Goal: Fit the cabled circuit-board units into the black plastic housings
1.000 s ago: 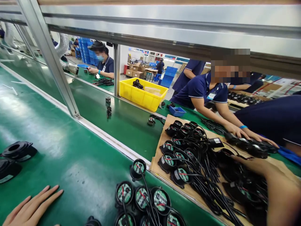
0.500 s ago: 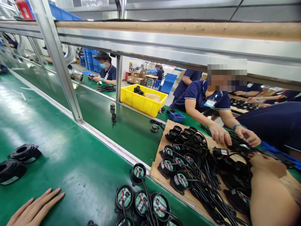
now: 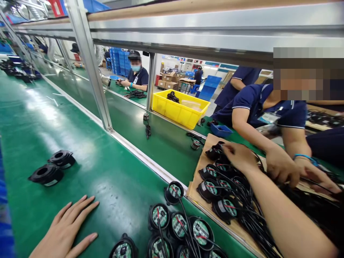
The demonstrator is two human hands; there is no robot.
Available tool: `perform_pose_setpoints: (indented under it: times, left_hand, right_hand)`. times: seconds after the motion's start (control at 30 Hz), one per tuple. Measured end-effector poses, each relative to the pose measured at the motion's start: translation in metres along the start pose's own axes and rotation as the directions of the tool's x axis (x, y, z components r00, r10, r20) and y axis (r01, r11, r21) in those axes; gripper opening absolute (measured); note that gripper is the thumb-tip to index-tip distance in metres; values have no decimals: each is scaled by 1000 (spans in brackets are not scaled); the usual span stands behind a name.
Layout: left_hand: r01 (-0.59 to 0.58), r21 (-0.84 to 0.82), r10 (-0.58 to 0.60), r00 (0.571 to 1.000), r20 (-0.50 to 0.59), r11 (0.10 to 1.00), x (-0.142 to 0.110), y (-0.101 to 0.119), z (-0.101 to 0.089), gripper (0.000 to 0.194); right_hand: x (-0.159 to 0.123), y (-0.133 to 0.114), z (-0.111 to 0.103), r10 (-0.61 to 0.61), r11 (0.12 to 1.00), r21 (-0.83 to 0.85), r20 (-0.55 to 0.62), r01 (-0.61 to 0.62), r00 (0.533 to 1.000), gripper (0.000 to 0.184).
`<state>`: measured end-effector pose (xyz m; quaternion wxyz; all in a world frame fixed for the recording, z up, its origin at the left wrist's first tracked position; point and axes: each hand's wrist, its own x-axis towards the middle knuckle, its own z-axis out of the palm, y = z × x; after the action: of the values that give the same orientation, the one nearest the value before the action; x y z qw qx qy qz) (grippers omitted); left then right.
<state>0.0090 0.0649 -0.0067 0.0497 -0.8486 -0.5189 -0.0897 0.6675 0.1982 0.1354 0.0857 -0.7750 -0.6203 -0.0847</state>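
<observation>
My left hand lies flat on the green belt, fingers spread, holding nothing. My right hand reaches across to the cardboard sheet and rests on the round black fan units with their tangled black cables; its fingers curl over one unit at the far corner, and whether they grip it is hidden. Several more fan units lie on the belt close to me. A co-worker's two hands work at the same pile from the opposite side.
Two black round housings sit on the belt at left. A yellow bin and a small blue tray stand across the second belt. An aluminium post and overhead rail divide the lanes. Other workers sit farther back.
My right hand has moved left and forward, from the pile's near right side to the far corner of the cardboard. The view has shifted right. The co-worker's hands have drawn closer together.
</observation>
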Motion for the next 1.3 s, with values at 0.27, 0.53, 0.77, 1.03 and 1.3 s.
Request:
perform_pose_setpoints:
  times: [0.27, 0.53, 0.77, 1.03, 1.3]
  left_hand:
    - [-50, 12, 50, 999, 12, 999, -6, -7, 7, 83]
    - [4, -139, 5, 998, 62, 990, 1, 12, -22, 78]
    - [115, -325, -59, 983, 175, 939, 5, 23, -39, 77]
    - [169, -549, -124, 985, 119, 819, 1, 21, -32, 93]
    - [130, -766, -136, 989, 56, 630, 10, 20, -34, 66]
  right_hand:
    - [83, -90, 71, 111, 989, -127, 278, -77, 954, 42]
    - [70, -133, 70, -128, 992, 63, 356, 113, 926, 30]
    - [-53, -293, 37, -641, 698, 528, 158, 484, 751, 58]
    - [-171, -400, 38, -860, 385, 798, 129, 463, 493, 78]
    - [-171, -381, 40, -831, 428, 822, 194, 376, 521, 36]
